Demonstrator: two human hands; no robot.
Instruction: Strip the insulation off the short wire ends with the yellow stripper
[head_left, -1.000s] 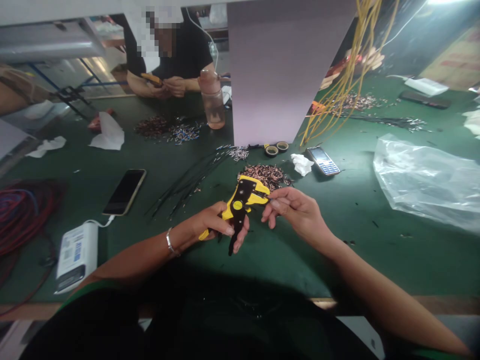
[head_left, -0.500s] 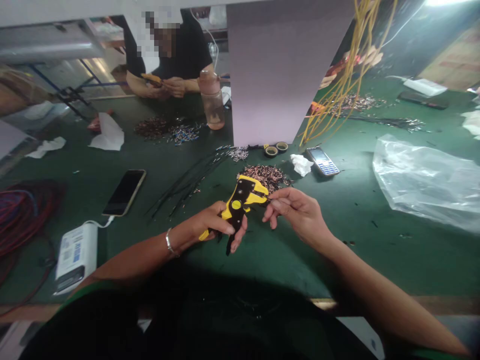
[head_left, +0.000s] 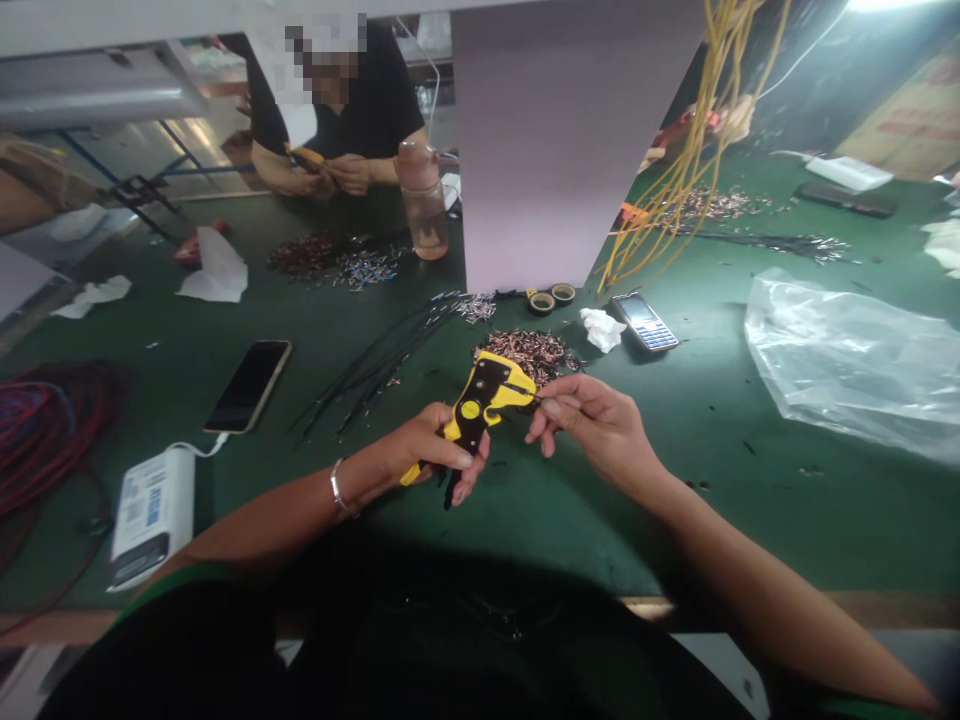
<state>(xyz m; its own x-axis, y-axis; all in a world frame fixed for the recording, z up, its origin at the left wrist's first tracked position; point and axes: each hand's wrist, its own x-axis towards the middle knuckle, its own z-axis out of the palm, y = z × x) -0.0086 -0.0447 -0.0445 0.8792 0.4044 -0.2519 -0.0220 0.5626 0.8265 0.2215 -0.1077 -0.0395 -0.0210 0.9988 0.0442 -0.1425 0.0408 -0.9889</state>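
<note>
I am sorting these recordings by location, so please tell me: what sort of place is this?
Probably a wiring workshop: the left hand grips a tool, black wires and a pile of coppery bits lie on the table, and yellow wires hang beyond.

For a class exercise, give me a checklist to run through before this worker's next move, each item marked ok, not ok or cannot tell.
1. Left hand wrapped around the yellow-and-black tool: ok.
2. Right hand pinching the thin dark strand: ok.
3. Strand fully seated in the tool: cannot tell, too small to see.
4. Right fingertips well back from the tool's nose: not ok, they are close beside it.
5. Smartphone apart from both hands: ok.
6. Clear plastic bag apart from the right hand: ok.
</note>
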